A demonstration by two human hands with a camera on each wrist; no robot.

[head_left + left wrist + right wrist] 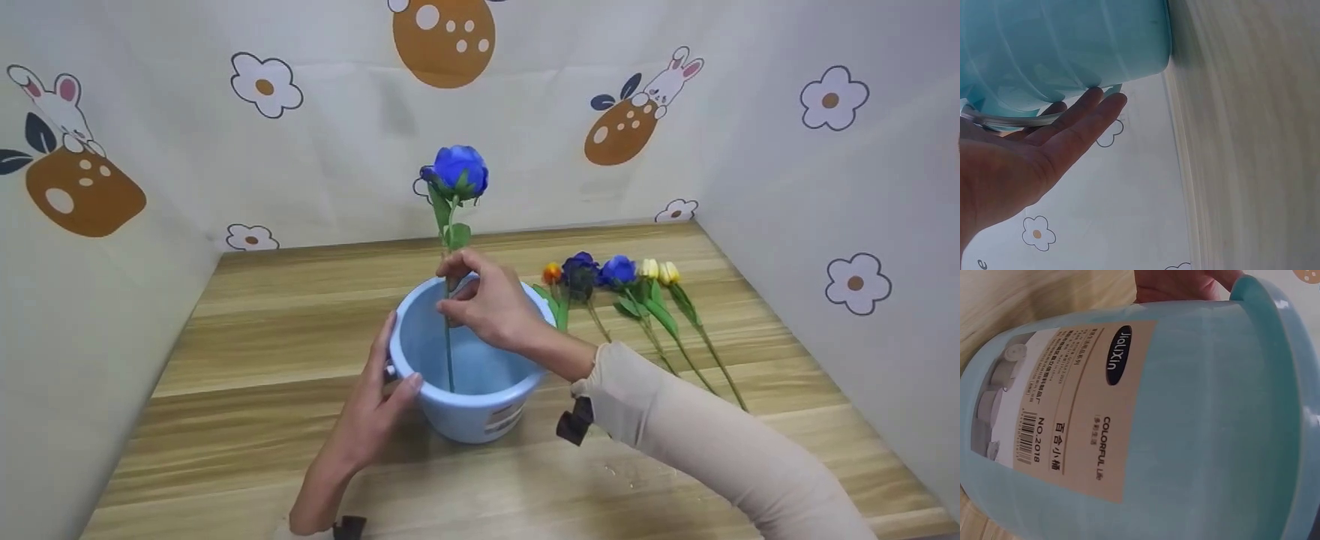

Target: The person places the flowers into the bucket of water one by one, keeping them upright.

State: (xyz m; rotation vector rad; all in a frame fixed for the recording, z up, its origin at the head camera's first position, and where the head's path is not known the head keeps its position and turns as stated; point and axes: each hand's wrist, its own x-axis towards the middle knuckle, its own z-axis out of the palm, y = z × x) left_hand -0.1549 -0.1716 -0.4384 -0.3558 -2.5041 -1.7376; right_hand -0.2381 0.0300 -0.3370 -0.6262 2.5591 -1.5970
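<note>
My right hand (491, 304) pinches the green stem of a blue artificial rose (459, 172) between thumb and fingers. The bloom stands upright above a light blue bucket (469, 420), and the stem's lower end reaches down inside it. On the bucket's left side, my left hand (375, 409) rests with its thumb at the rim. In the left wrist view, the left hand's fairly straight fingers (1081, 121) touch the bucket wall (1072, 45) beside the handle (1016, 120). The right wrist view shows the bucket's printed label (1072, 405); the right hand is not seen there.
Right of the bucket lie several flowers on the wooden table (270, 337): an orange one (552, 272), a dark purple one (580, 276), a blue one (619, 271) and pale yellow tulips (666, 271). Patterned cloth walls (330, 135) stand behind and at both sides.
</note>
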